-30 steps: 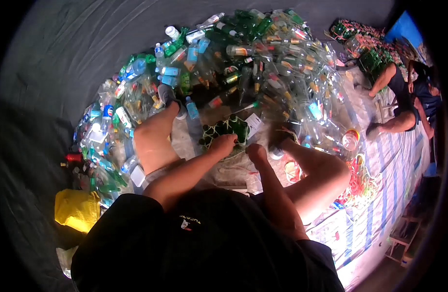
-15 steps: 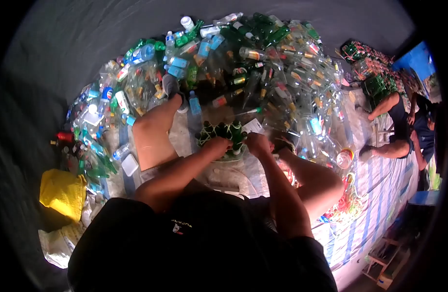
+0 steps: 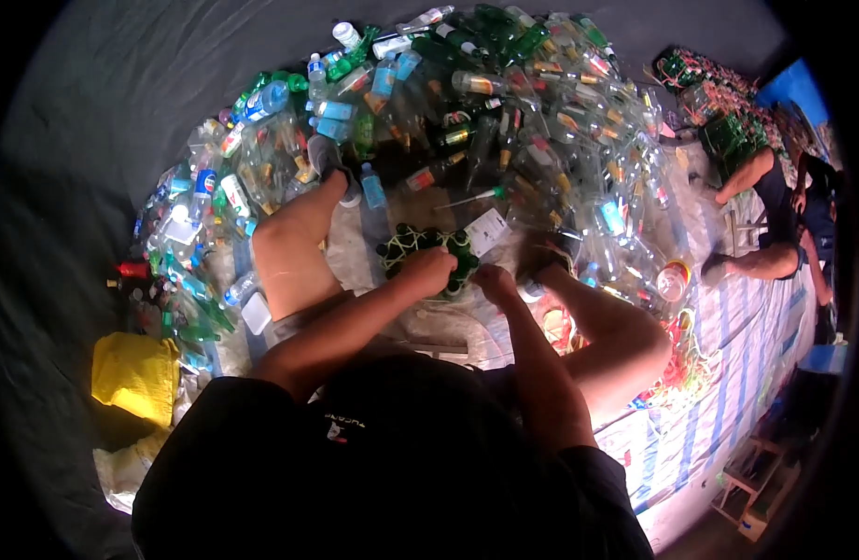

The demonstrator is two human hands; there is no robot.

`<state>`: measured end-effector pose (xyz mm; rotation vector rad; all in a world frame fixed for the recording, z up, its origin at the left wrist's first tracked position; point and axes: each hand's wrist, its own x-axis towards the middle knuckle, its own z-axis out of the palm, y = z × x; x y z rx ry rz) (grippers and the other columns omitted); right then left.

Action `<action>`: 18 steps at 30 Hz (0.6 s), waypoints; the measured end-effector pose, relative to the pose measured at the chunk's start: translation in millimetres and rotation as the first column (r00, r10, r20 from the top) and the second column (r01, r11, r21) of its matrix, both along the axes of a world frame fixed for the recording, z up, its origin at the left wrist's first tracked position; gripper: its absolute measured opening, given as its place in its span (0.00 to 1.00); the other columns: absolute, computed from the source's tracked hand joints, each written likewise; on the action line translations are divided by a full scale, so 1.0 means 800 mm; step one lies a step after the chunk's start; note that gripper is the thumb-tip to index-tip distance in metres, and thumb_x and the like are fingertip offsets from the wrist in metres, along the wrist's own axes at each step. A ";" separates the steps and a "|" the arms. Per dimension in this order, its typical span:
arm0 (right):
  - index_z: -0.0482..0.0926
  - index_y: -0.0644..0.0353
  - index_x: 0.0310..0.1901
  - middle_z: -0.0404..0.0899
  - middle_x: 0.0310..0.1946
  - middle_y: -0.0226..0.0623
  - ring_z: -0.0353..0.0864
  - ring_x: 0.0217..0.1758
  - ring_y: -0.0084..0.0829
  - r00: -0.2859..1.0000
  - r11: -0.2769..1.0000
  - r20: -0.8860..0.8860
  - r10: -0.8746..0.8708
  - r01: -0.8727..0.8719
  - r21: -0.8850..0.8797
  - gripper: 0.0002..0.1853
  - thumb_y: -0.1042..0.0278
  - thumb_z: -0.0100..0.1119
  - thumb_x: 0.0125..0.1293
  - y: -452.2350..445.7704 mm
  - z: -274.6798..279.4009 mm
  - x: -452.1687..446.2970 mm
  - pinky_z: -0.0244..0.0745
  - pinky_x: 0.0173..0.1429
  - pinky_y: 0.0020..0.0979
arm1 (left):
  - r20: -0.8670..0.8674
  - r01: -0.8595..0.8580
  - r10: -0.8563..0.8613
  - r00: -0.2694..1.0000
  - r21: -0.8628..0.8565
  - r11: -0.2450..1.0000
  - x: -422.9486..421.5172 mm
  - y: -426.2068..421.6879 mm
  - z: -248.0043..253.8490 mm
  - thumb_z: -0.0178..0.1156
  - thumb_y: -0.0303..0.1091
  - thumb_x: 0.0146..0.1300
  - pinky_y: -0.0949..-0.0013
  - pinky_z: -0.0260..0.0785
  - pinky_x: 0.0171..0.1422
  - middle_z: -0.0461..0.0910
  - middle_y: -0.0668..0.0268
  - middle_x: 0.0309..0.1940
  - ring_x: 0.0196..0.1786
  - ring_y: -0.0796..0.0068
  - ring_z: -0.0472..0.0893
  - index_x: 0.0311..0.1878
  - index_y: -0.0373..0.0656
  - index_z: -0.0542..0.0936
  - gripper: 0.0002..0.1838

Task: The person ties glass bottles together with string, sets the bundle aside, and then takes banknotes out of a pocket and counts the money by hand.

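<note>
A bundle of dark green bottles (image 3: pixel 406 245), laced with pale green-yellow string in a net pattern, lies on the ground sheet between my legs. My left hand (image 3: pixel 432 272) is closed at the bundle's near right side; its back hides what the fingers grip. Just right of the bundle, my right hand (image 3: pixel 494 284) is closed too, with the fingers drawn together. Whatever it pinches is too small to make out. Beyond my right hand rests a white card (image 3: pixel 488 231), flat beside the bundle's right end.
A heap of loose bottles (image 3: pixel 541 121) curves around the front and left. A yellow sack (image 3: pixel 135 373) stands at left. Tangled colored strings (image 3: pixel 681 373) lie on the striped sheet (image 3: pixel 728 355) at right. Another person (image 3: pixel 793 215) sits at far right, near stacked tied bundles (image 3: pixel 719 103).
The bundle has tipped, so more of its string netting shows. My left hand has shifted slightly right over it. My right hand has drawn back a little, uncovering more of the white card.
</note>
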<state>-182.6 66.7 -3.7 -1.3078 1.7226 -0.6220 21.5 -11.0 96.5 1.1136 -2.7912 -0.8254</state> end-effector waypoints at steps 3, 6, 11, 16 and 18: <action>0.82 0.62 0.34 0.82 0.30 0.49 0.81 0.32 0.42 0.985 0.984 -0.171 0.026 -0.055 -0.168 0.15 0.56 0.65 0.61 0.003 0.010 0.002 0.74 0.39 0.41 | 0.287 0.057 -0.064 0.956 0.035 0.998 -0.036 -0.008 0.004 0.60 0.25 0.53 0.51 0.78 0.46 0.85 0.51 0.37 0.44 0.50 0.85 0.36 0.38 0.85 0.09; 0.82 0.62 0.34 0.82 0.30 0.50 0.83 0.34 0.44 0.995 0.993 -0.088 -0.038 0.028 -0.113 0.15 0.56 0.65 0.61 0.002 0.035 -0.001 0.74 0.40 0.42 | 0.375 0.065 -0.082 0.924 0.057 0.996 -0.060 -0.016 -0.014 0.60 0.26 0.54 0.52 0.79 0.45 0.85 0.50 0.37 0.43 0.49 0.86 0.36 0.36 0.86 0.09; 0.82 0.63 0.34 0.82 0.30 0.50 0.84 0.36 0.44 0.997 0.995 -0.077 -0.008 0.000 -0.104 0.15 0.57 0.64 0.61 -0.001 0.026 -0.004 0.75 0.41 0.42 | 0.466 -0.080 -0.138 0.874 0.418 0.905 -0.080 -0.038 -0.025 0.63 0.30 0.56 0.56 0.78 0.43 0.86 0.52 0.34 0.40 0.54 0.87 0.34 0.37 0.87 0.07; 0.82 0.61 0.38 0.82 0.32 0.50 0.83 0.37 0.46 0.999 0.976 0.009 0.031 -0.029 -0.214 0.12 0.60 0.60 0.64 -0.003 0.011 -0.013 0.75 0.42 0.43 | 0.448 0.067 -0.176 0.877 0.249 0.966 -0.068 -0.038 -0.063 0.63 0.32 0.57 0.56 0.78 0.43 0.86 0.52 0.33 0.39 0.54 0.87 0.34 0.36 0.86 0.09; 0.82 0.60 0.38 0.82 0.33 0.49 0.83 0.38 0.47 0.991 0.975 -0.077 0.105 -0.118 -0.189 0.11 0.61 0.59 0.64 0.001 0.016 -0.019 0.75 0.43 0.44 | 0.408 0.120 -0.182 0.895 0.173 0.978 -0.061 -0.035 -0.064 0.62 0.32 0.57 0.55 0.78 0.43 0.86 0.52 0.34 0.39 0.52 0.86 0.34 0.37 0.87 0.09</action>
